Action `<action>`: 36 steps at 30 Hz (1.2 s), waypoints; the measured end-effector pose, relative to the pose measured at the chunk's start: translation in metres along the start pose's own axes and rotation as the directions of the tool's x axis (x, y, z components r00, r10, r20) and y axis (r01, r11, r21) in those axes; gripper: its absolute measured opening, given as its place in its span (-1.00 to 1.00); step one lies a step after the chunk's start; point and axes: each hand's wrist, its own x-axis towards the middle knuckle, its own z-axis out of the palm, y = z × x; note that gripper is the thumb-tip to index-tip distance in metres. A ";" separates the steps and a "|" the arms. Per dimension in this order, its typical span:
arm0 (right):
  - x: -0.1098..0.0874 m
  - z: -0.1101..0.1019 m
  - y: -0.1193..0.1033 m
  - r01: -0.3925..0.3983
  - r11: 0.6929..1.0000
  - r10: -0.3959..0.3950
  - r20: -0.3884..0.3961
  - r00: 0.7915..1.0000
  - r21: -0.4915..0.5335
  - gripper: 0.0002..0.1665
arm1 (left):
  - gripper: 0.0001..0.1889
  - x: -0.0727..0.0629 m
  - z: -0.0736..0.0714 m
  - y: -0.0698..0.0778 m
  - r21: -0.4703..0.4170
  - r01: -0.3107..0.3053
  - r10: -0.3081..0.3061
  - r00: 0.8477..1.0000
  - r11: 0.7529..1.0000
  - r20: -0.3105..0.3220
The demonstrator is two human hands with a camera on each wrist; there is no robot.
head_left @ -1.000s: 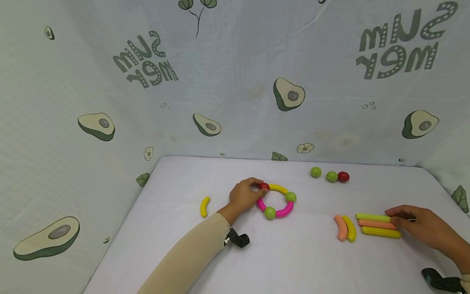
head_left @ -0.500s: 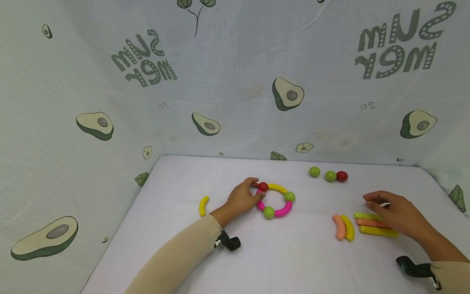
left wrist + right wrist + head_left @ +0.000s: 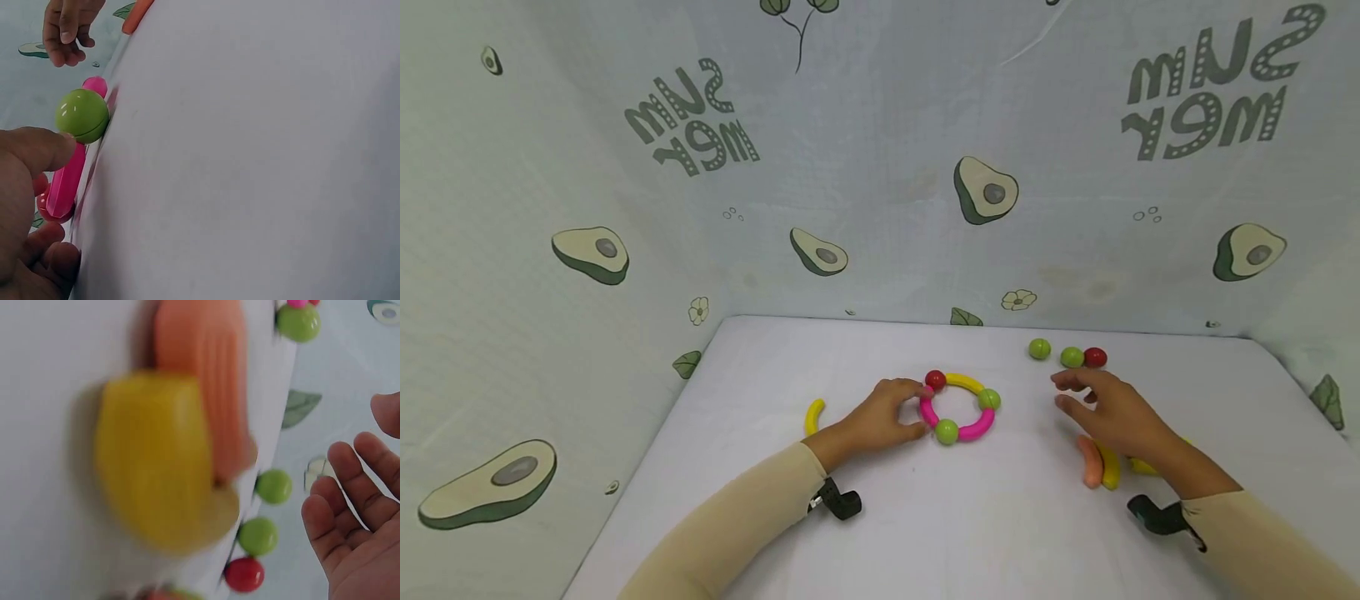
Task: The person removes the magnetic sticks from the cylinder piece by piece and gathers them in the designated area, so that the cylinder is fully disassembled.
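Observation:
A ring of magnetic-looking toy pieces lies on the white table: a red ball (image 3: 936, 380), a yellow curved rod (image 3: 964, 382), two green balls (image 3: 947, 432) and two pink curved rods (image 3: 976, 427). My left hand (image 3: 883, 417) is at the ring's left side, thumb by the near green ball and fingertips by the left pink rod; whether they touch is unclear. Above an orange curved rod (image 3: 1090, 462) and a yellow curved rod (image 3: 1108, 467) hovers my right hand (image 3: 1116, 412), fingers parted and holding nothing. It covers most of the straight rods behind it.
Toward the back right sit a lone green ball (image 3: 1040, 348) and a green ball (image 3: 1072, 357) touching a red ball (image 3: 1095, 357). Another yellow curved rod (image 3: 814, 416) lies left of the ring, partly behind my left arm. A printed cloth hangs behind the table.
My right hand has travelled left from the straight rods to above the curved pair. The left hand has slid from the red ball down along the ring's left side.

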 end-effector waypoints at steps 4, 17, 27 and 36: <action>0.012 0.014 -0.017 0.014 1.000 -0.014 0.032 0.999 0.005 -0.44 | -0.50 0.000 0.001 -0.002 0.010 -0.007 0.007 1.000 1.000 0.026; 0.043 0.058 -0.064 0.206 0.979 -0.201 0.159 0.967 -0.012 -0.14 | -0.54 0.003 0.003 0.001 0.021 -0.003 0.003 1.000 1.000 0.019; 0.066 0.068 -0.074 0.339 0.941 -0.326 0.242 0.914 -0.013 -0.02 | -0.60 0.003 0.004 0.001 0.010 -0.012 0.012 1.000 1.000 -0.008; 0.071 0.071 -0.076 0.321 0.947 -0.305 0.318 0.897 0.004 0.00 | -0.65 0.007 0.004 0.002 0.032 -0.018 0.019 1.000 0.999 -0.005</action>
